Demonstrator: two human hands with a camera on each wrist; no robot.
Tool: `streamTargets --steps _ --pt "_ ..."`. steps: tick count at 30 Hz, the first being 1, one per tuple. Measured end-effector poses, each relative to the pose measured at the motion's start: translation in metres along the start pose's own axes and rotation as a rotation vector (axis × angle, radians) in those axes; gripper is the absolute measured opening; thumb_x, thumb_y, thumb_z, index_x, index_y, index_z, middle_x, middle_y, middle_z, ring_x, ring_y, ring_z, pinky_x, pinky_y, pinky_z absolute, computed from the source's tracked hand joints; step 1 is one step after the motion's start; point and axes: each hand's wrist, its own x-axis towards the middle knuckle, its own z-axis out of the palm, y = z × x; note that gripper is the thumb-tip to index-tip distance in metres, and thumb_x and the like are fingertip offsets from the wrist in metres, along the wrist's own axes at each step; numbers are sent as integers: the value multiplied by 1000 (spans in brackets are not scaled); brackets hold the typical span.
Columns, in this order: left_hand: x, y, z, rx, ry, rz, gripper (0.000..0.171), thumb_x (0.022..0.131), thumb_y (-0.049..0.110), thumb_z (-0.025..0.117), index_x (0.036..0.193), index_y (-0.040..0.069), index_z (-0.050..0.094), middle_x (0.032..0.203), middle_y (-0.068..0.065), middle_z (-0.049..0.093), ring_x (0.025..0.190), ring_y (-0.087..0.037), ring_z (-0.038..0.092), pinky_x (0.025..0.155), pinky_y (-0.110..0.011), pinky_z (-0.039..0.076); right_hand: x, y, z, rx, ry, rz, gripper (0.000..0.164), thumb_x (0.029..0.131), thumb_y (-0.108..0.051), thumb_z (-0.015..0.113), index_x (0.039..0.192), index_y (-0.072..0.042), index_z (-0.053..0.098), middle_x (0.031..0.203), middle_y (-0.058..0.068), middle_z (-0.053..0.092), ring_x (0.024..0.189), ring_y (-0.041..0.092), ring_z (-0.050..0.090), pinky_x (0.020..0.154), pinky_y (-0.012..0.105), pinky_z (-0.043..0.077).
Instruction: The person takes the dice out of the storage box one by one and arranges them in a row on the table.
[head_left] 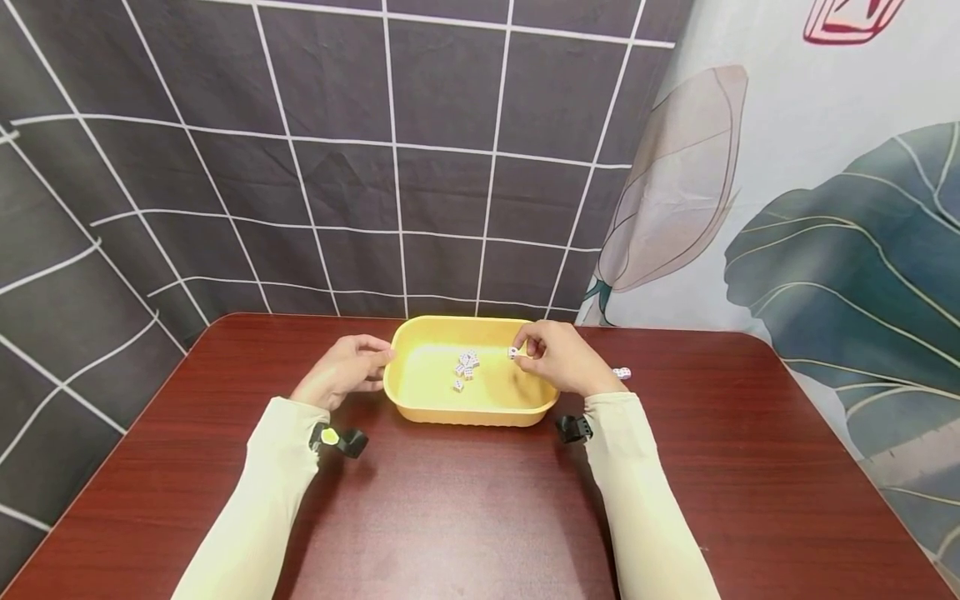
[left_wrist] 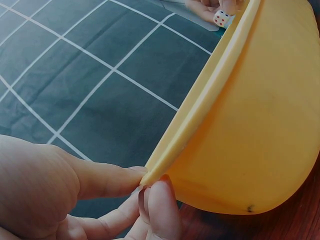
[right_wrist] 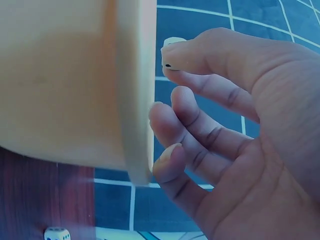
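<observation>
Left hand [head_left: 345, 367] pinching yellow tray [head_left: 465, 416] rim, right hand [head_left: 561, 357] pinching partly covered die [head_left: 513, 352], clustered dice [head_left: 468, 361] perhaps touching

The right hand [right_wrist: 257, 150] fills the right side, pinching a white die [right_wrist: 173, 41] at upper centre. A pale tub [right_wrist: 60, 85] spans the left; at bottom left, another die [right_wrist: 57, 234] sits on the table [right_wrist: 45, 195].

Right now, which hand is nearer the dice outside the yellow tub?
Right. The right hand is just left of those dice; the left hand grips the tub at its left end.
</observation>
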Motion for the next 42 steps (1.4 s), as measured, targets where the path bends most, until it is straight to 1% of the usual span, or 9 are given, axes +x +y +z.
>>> streamTargets --steps 9,16,18,24,28,31,35,42 --pt "-1 0 1 6 5 1 37 102 12 60 133 -8 51 94 -4 67 75 -9 63 69 -23 61 -5 6 -8 5 27 -7 7 86 -9 70 91 -12 72 75 1 57 72 15 53 68 27 44" --pt "-1 1 0 2 6 1 37 103 12 59 133 -8 51 95 -5 67 76 -9 63 69 -22 60 -9 13 -15 -12 43 9 8 86 -9 70 91 -14 72 76 -1 57 74 15 53 69 27 43" --pt "-1 1 0 2 5 1 37 103 11 59 134 -8 52 95 -5 68 76 -9 63 69 -22 60 -10 14 -17 -12 42 10 8 86 -9 70 92 -15 73 76 -1 57 73 14 53 68 27 43" --pt "-1 1 0 3 4 1 38 103 12 59 134 -8 51 95 -6 68 77 -10 64 69 -23 61 -14 19 -23 3 36 51 7 89 -10 69 93 -15 72 78 0 57 70 15 54 61 25 45" --pt "-1 1 0 1 4 -1 38 103 12 59 134 -8 51 96 -6 68 77 -10 64 70 -23 61 -16 24 -27 0 47 67 3 90 -12 71 93 -12 72 79 1 58 72 15 54 64 26 46" --pt "-1 1 0 1 4 -3 38 103 12 59 134 -8 51 97 -6 68 77 -10 64 70 -23 61 -18 29 -30 -9 56 80 5 90 -15 73 94 -12 71 79 1 59 73 15 54 67 27 45" --pt "-2 1 0 -2 5 -5 38 103 12 59 134 -8 51 97 -6 67 77 -9 63 70 -23 61 -21 36 -34 -21 74 83 5 90 -13 73 94 -11 71 79 2 61 72 15 55 67 26 45" --pt "-1 1 0 0 2 1 37 103 11 58 133 -8 51 96 -5 68 77 -10 64 71 -23 61 -29 46 -42 -11 91 89 4 91 -10 72 95 -10 71 81 4 62 74 15 55 68 25 45"
